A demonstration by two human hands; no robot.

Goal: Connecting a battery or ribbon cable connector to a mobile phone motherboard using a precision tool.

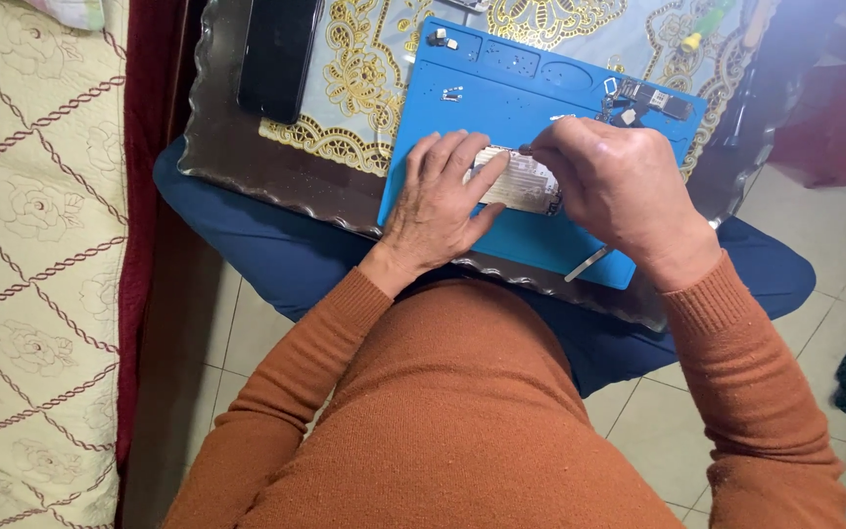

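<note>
Left hand (440, 204) lies flat, fingers spread, pinning the opened phone body (521, 181) on the blue mat (501, 108). Right hand (611, 186) is pinched shut on a thin tool (526, 150) at its top edge. We'd keep firm pressure and the tip low.

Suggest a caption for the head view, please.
Left hand steadies an opened phone on a blue mat; right hand works it.
</note>
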